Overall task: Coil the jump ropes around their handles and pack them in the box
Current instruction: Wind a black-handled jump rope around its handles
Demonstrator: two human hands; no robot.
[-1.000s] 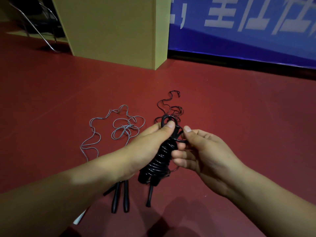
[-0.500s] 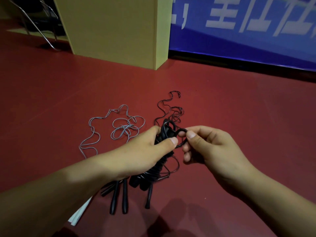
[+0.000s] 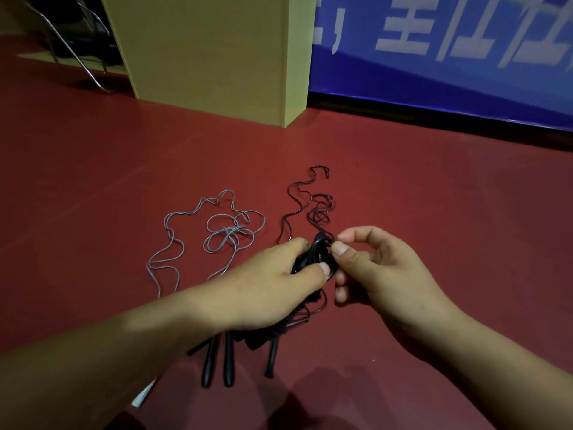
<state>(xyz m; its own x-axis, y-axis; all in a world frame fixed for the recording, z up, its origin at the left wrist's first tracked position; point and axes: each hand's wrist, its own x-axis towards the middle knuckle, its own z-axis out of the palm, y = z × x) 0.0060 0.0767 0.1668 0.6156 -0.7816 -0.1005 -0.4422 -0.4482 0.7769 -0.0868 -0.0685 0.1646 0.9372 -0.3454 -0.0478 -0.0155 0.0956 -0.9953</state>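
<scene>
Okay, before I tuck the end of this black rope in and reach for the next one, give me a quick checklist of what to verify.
1. Left hand grips the black bundle: ok.
2. Right hand pinches the loop at the bundle's top: ok.
3. Loose end secured: not ok, a strand hangs out under the hands.
4. Both handles inside the coil: cannot tell, the hands hide it.
5. Grey rope coiled: not ok, it lies loose on the floor.
6. Packing box within reach: cannot tell, none plainly shows.
</scene>
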